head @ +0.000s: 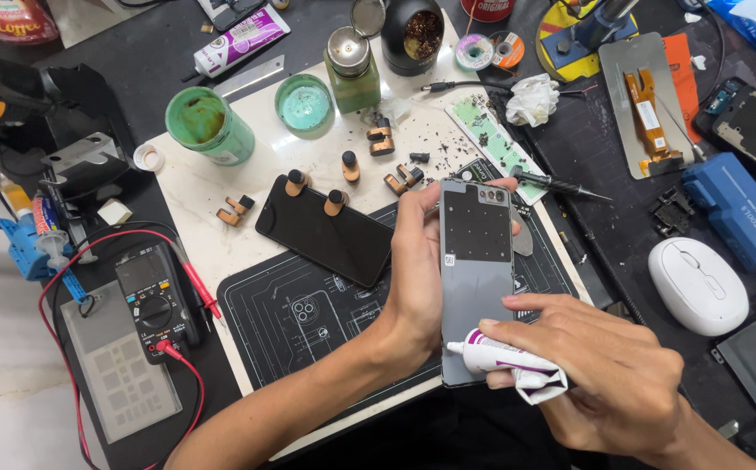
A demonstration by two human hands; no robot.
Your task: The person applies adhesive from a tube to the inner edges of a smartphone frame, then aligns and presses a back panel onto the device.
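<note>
My left hand [414,261] grips a grey phone back cover [476,261] by its left edge, holding it upright over the black work mat [308,313]. Its inner side faces me, with a dark patch and camera holes near the top. My right hand [600,365] squeezes a small white glue tube [495,355] with a purple band, its nozzle touching the cover's lower left edge. A black phone [325,231] lies on the mat to the left with two clips on its upper edge.
A multimeter [153,296] with red leads sits at left. Green jars [208,122], several loose clips [382,139] and a bottle stand at the back. A white mouse [698,283], blue box [735,213] and screen part [648,104] lie right. Tweezers [561,184] rest behind the cover.
</note>
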